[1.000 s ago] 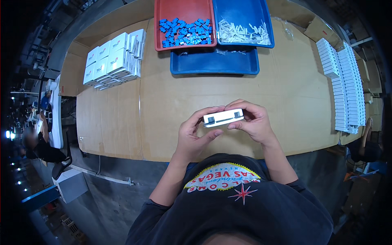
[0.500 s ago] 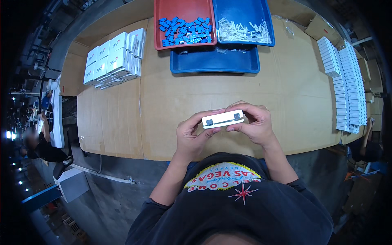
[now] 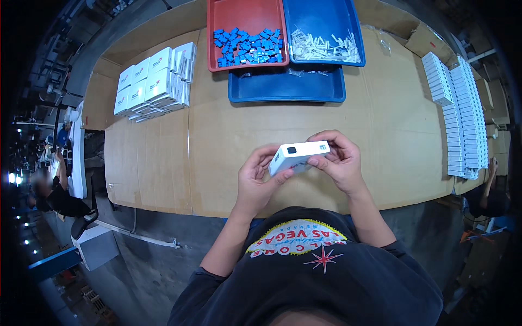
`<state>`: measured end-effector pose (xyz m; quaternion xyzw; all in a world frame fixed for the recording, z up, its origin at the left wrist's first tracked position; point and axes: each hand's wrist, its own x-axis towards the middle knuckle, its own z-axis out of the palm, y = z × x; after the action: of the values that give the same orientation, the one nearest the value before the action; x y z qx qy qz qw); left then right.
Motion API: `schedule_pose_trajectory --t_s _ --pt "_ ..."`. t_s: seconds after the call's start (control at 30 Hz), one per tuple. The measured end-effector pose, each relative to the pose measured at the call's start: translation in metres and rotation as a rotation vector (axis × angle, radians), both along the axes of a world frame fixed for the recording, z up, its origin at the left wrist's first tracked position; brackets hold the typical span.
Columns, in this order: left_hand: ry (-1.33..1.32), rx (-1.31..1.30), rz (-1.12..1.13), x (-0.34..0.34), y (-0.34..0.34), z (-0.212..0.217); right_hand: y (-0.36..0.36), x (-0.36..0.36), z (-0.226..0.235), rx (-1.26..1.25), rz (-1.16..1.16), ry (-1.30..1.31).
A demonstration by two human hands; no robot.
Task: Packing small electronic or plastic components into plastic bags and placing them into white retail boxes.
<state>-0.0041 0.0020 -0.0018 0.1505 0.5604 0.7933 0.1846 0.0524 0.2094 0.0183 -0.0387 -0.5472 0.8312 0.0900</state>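
Observation:
Between my two hands I hold a small flat white box [image 3: 296,157], raised over the near part of the cardboard-covered table. Its narrow side faces up and shows a black square and a small dark printed mark. My left hand [image 3: 258,178] is closed on the left end, thumb on the near face and fingers behind. On the right end, my right hand [image 3: 343,164] grips with its thumb on the near face and its fingers curled at the back. The box is tilted, and the far face is hidden.
A stack of white boxes [image 3: 144,87] stands at the left. Beyond are a red tray [image 3: 247,13] of small blue parts, a blue tray [image 3: 321,13] of thin white parts and another blue tray [image 3: 286,93]. Rows of white boxes [image 3: 462,117] line the right; a person [image 3: 57,190] works far left.
The white box has been turned in my hands: the side with two dark rectangular patches is gone from view, and a side with one black square shows. Both hands still grip it.

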Motion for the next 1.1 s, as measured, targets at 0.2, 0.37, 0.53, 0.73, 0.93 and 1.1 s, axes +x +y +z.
schedule_pose_trajectory --t_s 0.2,0.37,0.53,0.73,0.93,1.1 --pt "0.218 -0.168 -0.029 -0.003 -0.004 0.006 0.006 -0.01 0.008 0.575 0.161 0.101" --pt "0.245 -0.342 -0.064 -0.001 -0.005 0.012 0.005 -0.009 -0.002 0.534 0.156 0.08" --pt "0.296 -0.387 -0.084 -0.004 -0.006 0.011 0.008 -0.007 -0.007 0.558 0.139 0.097" --pt "-0.238 0.051 -0.109 -0.014 -0.001 -0.009 0.021 -0.009 -0.014 0.317 0.275 0.151" --pt "-0.542 0.15 -0.103 -0.009 0.004 -0.012 0.013 -0.011 -0.018 0.343 0.129 0.031" --pt "-0.152 -0.011 0.197 -0.004 0.023 -0.02 0.004 -0.004 -0.037 0.113 0.042 -0.187"
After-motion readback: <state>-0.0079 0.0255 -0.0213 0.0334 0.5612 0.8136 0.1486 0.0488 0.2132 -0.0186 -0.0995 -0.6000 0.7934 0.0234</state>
